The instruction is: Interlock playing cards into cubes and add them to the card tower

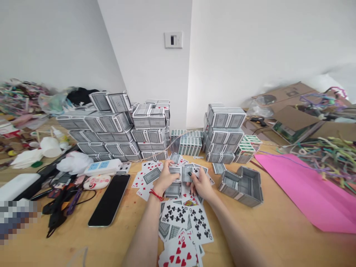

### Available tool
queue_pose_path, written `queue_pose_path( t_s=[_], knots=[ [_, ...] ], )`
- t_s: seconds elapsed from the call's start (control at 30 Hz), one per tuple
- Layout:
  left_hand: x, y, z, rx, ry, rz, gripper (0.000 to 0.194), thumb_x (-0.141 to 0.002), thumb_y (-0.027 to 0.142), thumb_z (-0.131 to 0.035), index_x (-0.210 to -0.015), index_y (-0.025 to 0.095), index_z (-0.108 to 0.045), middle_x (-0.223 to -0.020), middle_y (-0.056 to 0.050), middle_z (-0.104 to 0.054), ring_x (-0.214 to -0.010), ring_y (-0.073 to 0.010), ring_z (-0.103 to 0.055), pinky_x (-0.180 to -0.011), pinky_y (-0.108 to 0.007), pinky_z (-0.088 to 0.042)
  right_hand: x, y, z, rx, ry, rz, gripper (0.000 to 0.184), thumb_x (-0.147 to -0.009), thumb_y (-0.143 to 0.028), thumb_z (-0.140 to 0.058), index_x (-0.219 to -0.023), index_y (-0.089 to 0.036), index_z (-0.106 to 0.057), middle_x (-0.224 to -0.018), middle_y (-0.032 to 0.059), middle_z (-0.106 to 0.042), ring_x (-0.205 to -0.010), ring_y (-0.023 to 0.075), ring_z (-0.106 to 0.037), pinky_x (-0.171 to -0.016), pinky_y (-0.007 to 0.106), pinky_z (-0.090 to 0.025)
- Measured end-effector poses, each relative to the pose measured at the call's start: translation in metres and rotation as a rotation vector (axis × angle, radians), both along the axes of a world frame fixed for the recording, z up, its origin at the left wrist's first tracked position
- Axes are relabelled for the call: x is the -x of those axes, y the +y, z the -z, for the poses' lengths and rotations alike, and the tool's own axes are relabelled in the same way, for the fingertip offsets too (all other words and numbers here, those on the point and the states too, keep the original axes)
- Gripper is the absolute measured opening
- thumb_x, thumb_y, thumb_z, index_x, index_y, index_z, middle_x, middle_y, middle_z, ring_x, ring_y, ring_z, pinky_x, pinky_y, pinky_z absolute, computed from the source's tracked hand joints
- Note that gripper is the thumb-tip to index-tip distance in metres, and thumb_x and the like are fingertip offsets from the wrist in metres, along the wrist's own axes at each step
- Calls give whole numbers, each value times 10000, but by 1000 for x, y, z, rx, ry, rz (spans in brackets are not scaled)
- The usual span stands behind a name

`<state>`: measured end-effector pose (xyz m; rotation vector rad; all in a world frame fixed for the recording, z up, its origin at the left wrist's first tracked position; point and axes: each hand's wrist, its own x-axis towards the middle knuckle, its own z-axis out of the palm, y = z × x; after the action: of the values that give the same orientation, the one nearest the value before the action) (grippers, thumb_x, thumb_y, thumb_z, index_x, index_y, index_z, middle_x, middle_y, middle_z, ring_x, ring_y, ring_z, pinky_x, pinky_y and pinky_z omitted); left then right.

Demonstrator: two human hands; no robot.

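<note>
My left hand (166, 177), with a red cord at the wrist, grips a small block of folded playing cards (172, 190), grey patterned backs outward. My right hand (200, 182) pinches a grey-backed playing card (187, 173) against the block's right side; some of its fingers are hidden below. Loose playing cards lie under and around both hands, among them a ten of clubs (175, 214), a nine of clubs (200, 224) and a red heart card (179, 252) near the front. To the right sits an open box shape made of folded cards (241, 186).
Stacks of folded-card boxes stand behind on the left (108, 122) and right (226, 129), with green-striped card packs (190, 144) between. A phone (109, 200), power strip (102, 167) and glue gun (57, 207) lie left. Pink paper (306, 196) and pipe cleaners (319, 159) lie right.
</note>
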<state>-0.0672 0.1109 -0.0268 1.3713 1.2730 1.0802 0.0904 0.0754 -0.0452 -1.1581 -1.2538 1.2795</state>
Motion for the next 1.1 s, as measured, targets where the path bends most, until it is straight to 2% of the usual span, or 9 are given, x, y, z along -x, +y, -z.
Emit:
queue_pose_path(
  t_s=[0.13,0.23,0.37,0.6,0.83,1.1],
  knots=[
    [2,2,1,44,-167,8,473,-582,132,-598,-1035,214,-488,-893,-6,-549,-766,-137,-534,-703,-250,-406,1,5,3,24,73,60,331,-748,-463,-478,-785,-252,-225,-522,-87,-587,-262,102,-485,-231,175,-341],
    [4,5,4,110,-240,3,351,-628,199,-598,-976,189,-556,-856,-15,-591,-718,-137,-549,-660,-245,-418,2,6,3,28,98,114,367,-724,-478,-504,-782,-252,-220,-441,-112,-552,-263,119,-503,-239,175,-364],
    [6,9,7,125,-258,-5,267,-628,243,-617,-883,165,-612,-838,-21,-624,-692,-136,-559,-636,-239,-421,2,3,3,20,73,157,374,-722,-498,-496,-790,-250,-225,-329,-122,-493,-258,149,-514,-251,187,-383],
    [5,12,12,83,-224,-26,246,-617,227,-621,-854,163,-640,-809,-30,-649,-691,-149,-575,-634,-245,-428,4,-1,1,-10,-54,241,296,-759,-467,-465,-796,-249,-268,-316,-93,-506,-244,163,-500,-241,199,-355],
    [4,14,15,77,-218,-37,242,-605,264,-629,-821,158,-647,-855,-50,-667,-743,-172,-591,-674,-264,-430,5,-4,-5,-54,-199,231,190,-784,-396,-431,-805,-249,-311,-315,-84,-502,-226,166,-473,-230,209,-313],
    [5,14,15,80,-176,-20,241,-623,274,-615,-831,156,-650,-842,-47,-670,-759,-182,-594,-704,-281,-432,3,-3,-6,-33,-199,158,158,-793,-371,-414,-851,-249,-331,-330,-83,-507,-248,171,-487,-243,215,-330]
  ],
)
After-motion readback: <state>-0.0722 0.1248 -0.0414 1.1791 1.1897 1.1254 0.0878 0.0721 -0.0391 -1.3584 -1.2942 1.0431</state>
